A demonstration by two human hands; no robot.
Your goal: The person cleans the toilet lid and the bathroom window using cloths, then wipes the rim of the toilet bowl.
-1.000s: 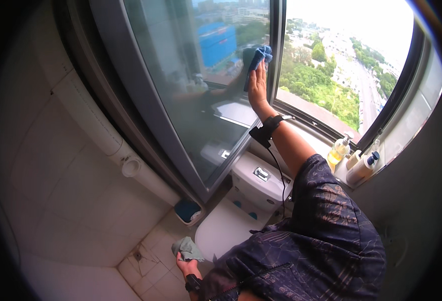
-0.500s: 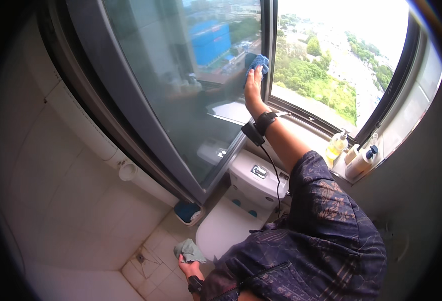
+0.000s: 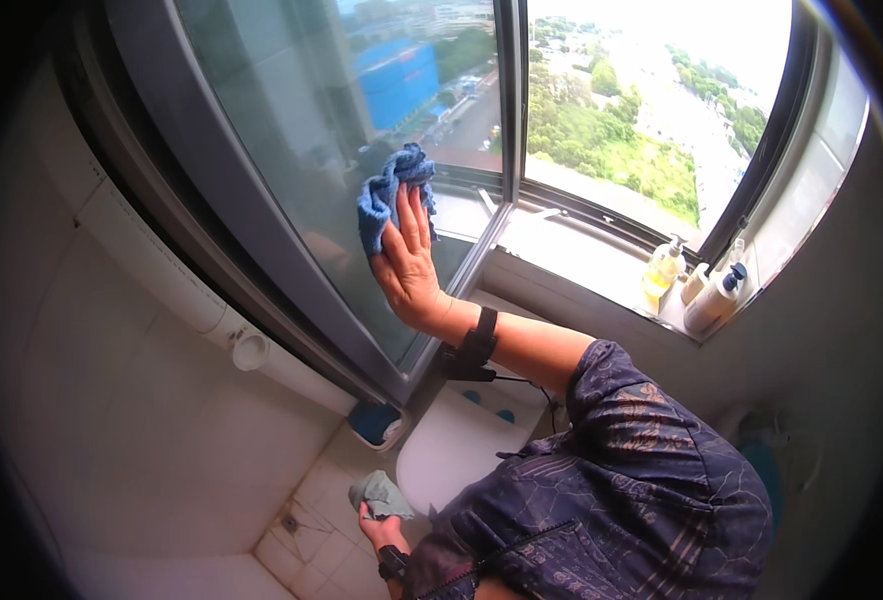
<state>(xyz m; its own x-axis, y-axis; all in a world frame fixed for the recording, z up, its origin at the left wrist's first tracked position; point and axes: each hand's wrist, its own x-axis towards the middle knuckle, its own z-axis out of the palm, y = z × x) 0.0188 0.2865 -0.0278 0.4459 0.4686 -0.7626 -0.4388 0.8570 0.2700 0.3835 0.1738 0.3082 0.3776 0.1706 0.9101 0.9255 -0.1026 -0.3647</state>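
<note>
My right hand (image 3: 411, 272) presses a crumpled blue cloth (image 3: 383, 200) flat against the glass pane (image 3: 301, 160) of the inward-swung window. Its fingers lie extended over the cloth, and a black strap circles the wrist. Low in the view, my left hand (image 3: 379, 530) grips a folded grey-green cloth (image 3: 381, 495), well away from the glass. Only part of that hand's fingers shows. The dark frame (image 3: 211, 170) of the window sash runs along the left side of the pane.
Below the sash stands a white toilet (image 3: 451, 450), lid down. On the sill at right are a soap pump bottle (image 3: 663, 268) with yellow liquid and a white bottle (image 3: 713, 300) with a dark pump. A small bin (image 3: 373, 425) sits beside the toilet. A white pipe (image 3: 186, 285) crosses the left wall.
My right hand has moved the blue cloth left and down across the glass, away from the pane's right edge. The left hand stays low with the grey-green cloth.
</note>
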